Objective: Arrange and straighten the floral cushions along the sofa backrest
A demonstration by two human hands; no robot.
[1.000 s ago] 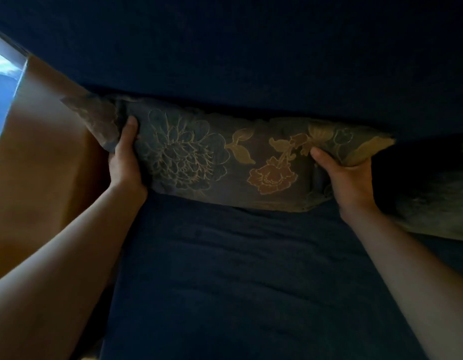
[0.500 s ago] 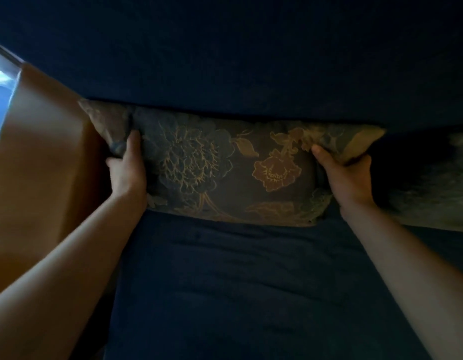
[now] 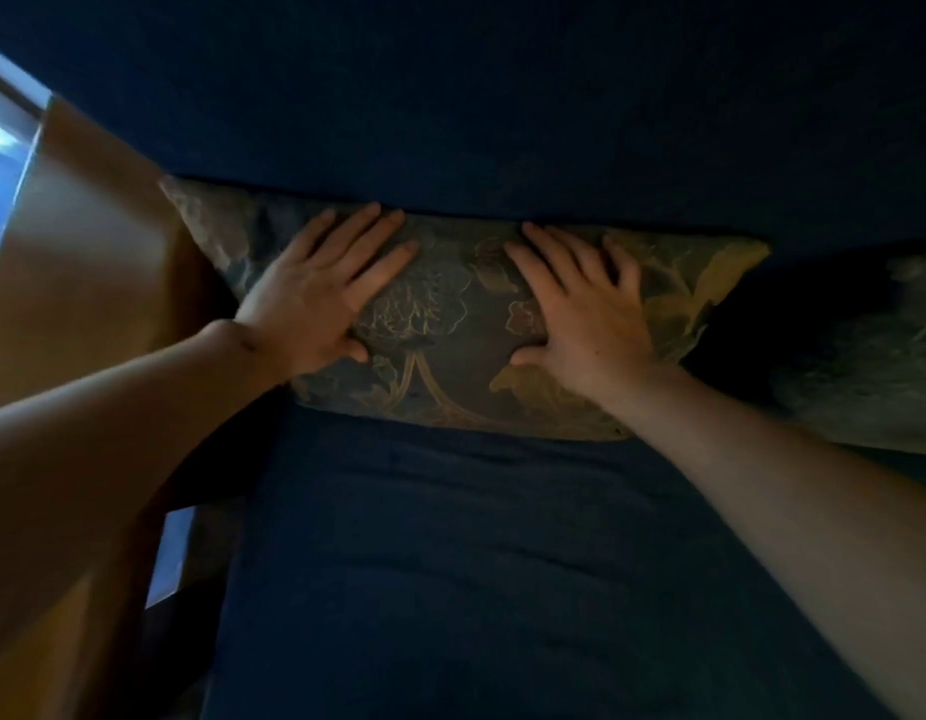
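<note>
While both palms lay spread on it, the dark rectangular floral-embroidered fabric cushion (image 3: 445, 324) stood on the deep blue upholstered sofa seat (image 3: 476, 563), its back against the dark blue sofa backrest (image 3: 502, 106) and its left corner beside the tan wooden armrest (image 3: 86, 283). The left hand (image 3: 320, 293) rested flat on the cushion's left half, fingers splayed and gripping nothing; the right hand (image 3: 580, 309) lay likewise on the right half, fingers apart, pressing rather than clasping. The fabric dimpled a little around the palms, so the cushion looked soft and light, likely to give under pressure and to slump if left unsupported; its woven cover seemed unlikely to slip. Taking it by the two short ends or the top corners would probably serve best for shifting it, while flat palms suited pushing it square against the backrest. Two floral cushions could be counted: the one under the hands, and a second pale floral cushion (image 3: 866, 356) at the right edge, near it with a shadowed gap between them, only partly in view. Two hands and one sofa were visible; whether more cushions lay beyond the frame could not be told.
</note>
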